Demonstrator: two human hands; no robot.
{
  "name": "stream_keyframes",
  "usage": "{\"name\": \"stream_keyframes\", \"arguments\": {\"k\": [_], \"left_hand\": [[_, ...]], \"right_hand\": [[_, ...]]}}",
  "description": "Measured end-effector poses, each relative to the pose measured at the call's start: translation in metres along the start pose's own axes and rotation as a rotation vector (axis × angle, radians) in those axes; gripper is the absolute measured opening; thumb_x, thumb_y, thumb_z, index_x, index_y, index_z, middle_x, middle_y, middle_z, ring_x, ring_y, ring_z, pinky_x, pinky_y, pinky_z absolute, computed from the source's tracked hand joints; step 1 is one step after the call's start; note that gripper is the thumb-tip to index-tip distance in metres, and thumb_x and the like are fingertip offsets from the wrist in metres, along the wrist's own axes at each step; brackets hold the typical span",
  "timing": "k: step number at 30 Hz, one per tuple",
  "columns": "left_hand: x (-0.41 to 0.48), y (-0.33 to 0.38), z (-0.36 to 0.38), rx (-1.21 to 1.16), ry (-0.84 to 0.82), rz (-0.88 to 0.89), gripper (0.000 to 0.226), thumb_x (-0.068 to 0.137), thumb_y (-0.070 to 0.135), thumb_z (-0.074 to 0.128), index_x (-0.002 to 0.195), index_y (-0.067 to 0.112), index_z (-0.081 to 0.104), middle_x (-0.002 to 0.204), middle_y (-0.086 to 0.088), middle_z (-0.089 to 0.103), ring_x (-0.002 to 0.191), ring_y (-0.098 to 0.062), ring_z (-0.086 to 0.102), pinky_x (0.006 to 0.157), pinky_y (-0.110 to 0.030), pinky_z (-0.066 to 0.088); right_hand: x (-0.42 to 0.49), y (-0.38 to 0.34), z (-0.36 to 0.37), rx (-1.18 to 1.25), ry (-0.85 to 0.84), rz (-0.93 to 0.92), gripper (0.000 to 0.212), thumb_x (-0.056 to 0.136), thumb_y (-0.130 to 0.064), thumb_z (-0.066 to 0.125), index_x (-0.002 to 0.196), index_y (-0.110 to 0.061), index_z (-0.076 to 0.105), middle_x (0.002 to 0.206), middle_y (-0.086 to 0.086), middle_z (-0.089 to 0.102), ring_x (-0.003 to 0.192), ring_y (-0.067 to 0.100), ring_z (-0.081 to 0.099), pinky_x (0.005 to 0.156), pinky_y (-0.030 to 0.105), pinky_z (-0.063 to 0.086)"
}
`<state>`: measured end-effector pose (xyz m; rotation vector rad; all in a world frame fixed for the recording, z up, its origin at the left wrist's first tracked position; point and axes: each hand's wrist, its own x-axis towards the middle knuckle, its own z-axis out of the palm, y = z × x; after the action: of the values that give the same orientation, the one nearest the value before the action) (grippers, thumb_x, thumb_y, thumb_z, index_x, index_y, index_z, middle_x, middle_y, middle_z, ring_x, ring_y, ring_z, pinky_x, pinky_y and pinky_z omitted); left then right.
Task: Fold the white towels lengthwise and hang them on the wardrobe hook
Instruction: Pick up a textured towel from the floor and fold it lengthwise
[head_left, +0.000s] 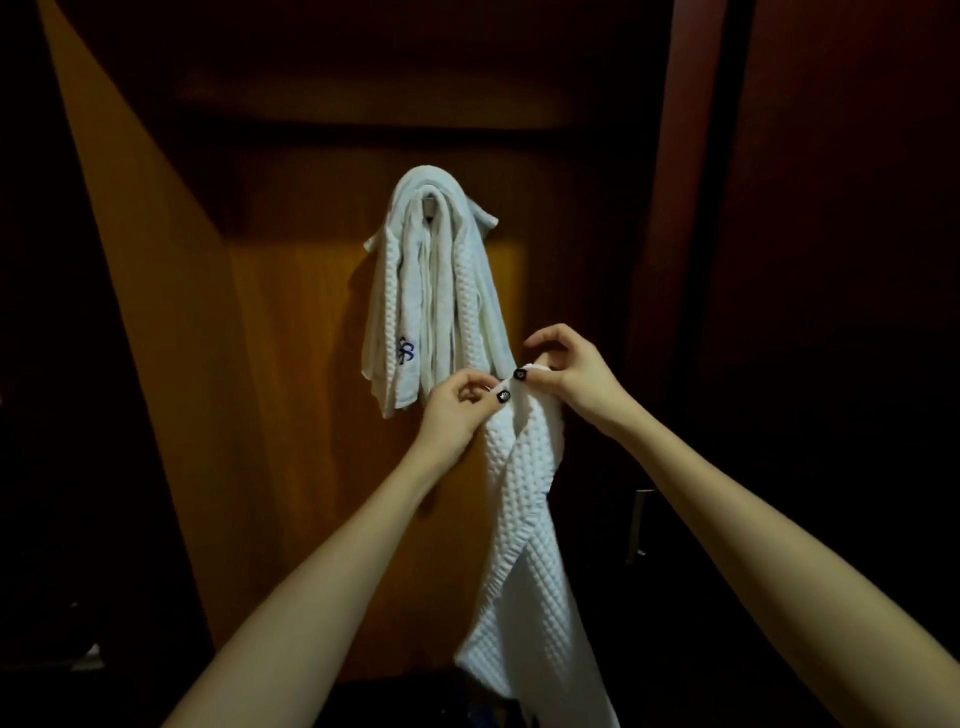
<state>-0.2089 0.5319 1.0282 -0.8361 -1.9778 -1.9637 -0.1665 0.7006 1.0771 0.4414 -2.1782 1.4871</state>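
Several white towels (431, 291) hang folded over a hook (429, 203) on the wooden back panel of the wardrobe; one shows a blue emblem. Below and to the right of them I hold another white waffle towel (524, 499) that hangs down long and narrow, its lower end leaving the frame. My left hand (457, 410) pinches its top edge from the left. My right hand (566, 371) pinches the same top edge from the right, thumb on the cloth. The two hands are close together, just under the hung towels.
The wardrobe's orange-brown back panel (291, 364) is lit in the middle; its sides are dark. A dark red door (810, 260) stands at the right with a metal handle (638, 525). A shelf (374, 111) runs above the hook.
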Motion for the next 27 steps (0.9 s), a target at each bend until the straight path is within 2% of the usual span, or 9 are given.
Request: {"name": "stream_keyframes", "arguments": {"k": [5,9,11,13,15,19,21,24,27], "left_hand": [[0.016,0.002,0.016,0.023,0.05,0.09,0.02,0.084,0.001,0.067,0.077,0.019,0.062,0.075,0.001,0.06,0.071,-0.005,0.056,0.067,-0.016,0.045],[0.032,0.002,0.018,0.047,0.061,0.105,0.021,0.084,0.002,0.067,0.076,0.021,0.063,0.078,-0.004,0.061,0.077,-0.012,0.057,0.071,-0.02,0.046],[0.037,0.003,0.018,0.045,0.075,0.112,0.021,0.085,0.002,0.067,0.076,0.021,0.062,0.078,-0.004,0.06,0.075,-0.011,0.057,0.07,-0.02,0.045],[0.042,0.005,0.014,0.016,0.12,0.124,0.021,0.085,0.002,0.066,0.076,0.02,0.062,0.076,-0.001,0.061,0.072,-0.004,0.057,0.069,-0.017,0.046],[0.047,0.006,0.005,-0.002,0.157,0.147,0.018,0.086,0.003,0.065,0.078,0.019,0.062,0.078,0.001,0.062,0.071,0.0,0.058,0.069,-0.015,0.047],[0.051,0.004,-0.019,-0.014,0.165,0.153,0.016,0.087,0.004,0.065,0.08,0.018,0.062,0.079,0.003,0.061,0.072,-0.002,0.057,0.067,-0.014,0.045],[0.049,0.001,-0.034,0.005,0.108,0.142,0.019,0.087,0.002,0.065,0.079,0.019,0.062,0.077,0.005,0.06,0.07,0.001,0.057,0.066,-0.013,0.045],[0.044,-0.009,-0.057,0.032,0.016,0.099,0.018,0.088,0.0,0.063,0.082,0.017,0.059,0.076,0.005,0.056,0.065,0.003,0.054,0.061,-0.009,0.042],[0.039,-0.016,-0.072,0.042,-0.038,0.01,0.013,0.09,0.006,0.061,0.1,0.014,0.059,0.093,-0.003,0.06,0.089,-0.011,0.057,0.073,-0.014,0.044]], "right_hand": [[-0.009,0.016,-0.017,-0.124,0.016,0.073,0.047,0.079,-0.012,0.078,0.121,-0.01,0.056,0.081,0.01,0.058,0.073,0.017,0.056,0.065,0.03,0.044],[-0.021,0.033,-0.018,-0.165,0.13,0.143,0.049,0.079,-0.021,0.079,0.123,-0.012,0.059,0.091,0.002,0.061,0.084,0.015,0.06,0.07,0.025,0.049],[-0.025,0.04,-0.015,-0.085,0.186,0.192,0.062,0.078,-0.023,0.08,0.132,-0.016,0.05,0.097,0.003,0.063,0.089,0.015,0.063,0.075,0.027,0.053],[-0.028,0.044,-0.01,0.065,0.223,0.237,0.076,0.079,-0.02,0.079,0.142,-0.02,0.036,0.088,0.004,0.068,0.083,0.012,0.066,0.072,0.026,0.054],[-0.03,0.046,-0.003,0.164,0.219,0.254,0.079,0.082,-0.016,0.076,0.145,-0.024,0.03,0.082,0.003,0.072,0.08,0.01,0.069,0.069,0.023,0.053],[-0.026,0.045,0.014,0.18,0.297,0.12,0.057,0.083,-0.005,0.072,0.131,-0.023,0.048,0.077,0.003,0.067,0.077,0.01,0.066,0.068,0.022,0.055],[-0.016,0.041,0.018,0.11,0.379,0.016,0.038,0.084,-0.003,0.07,0.118,-0.019,0.06,0.089,0.0,0.069,0.084,0.011,0.066,0.073,0.024,0.055],[0.0,0.034,0.024,0.029,0.342,-0.057,0.027,0.086,-0.006,0.068,0.112,-0.015,0.068,0.103,-0.003,0.071,0.096,0.009,0.066,0.083,0.027,0.055],[0.013,0.027,0.037,-0.078,0.274,-0.098,0.028,0.088,-0.011,0.069,0.116,-0.015,0.069,0.112,-0.006,0.07,0.105,0.002,0.063,0.092,0.025,0.052]]}}
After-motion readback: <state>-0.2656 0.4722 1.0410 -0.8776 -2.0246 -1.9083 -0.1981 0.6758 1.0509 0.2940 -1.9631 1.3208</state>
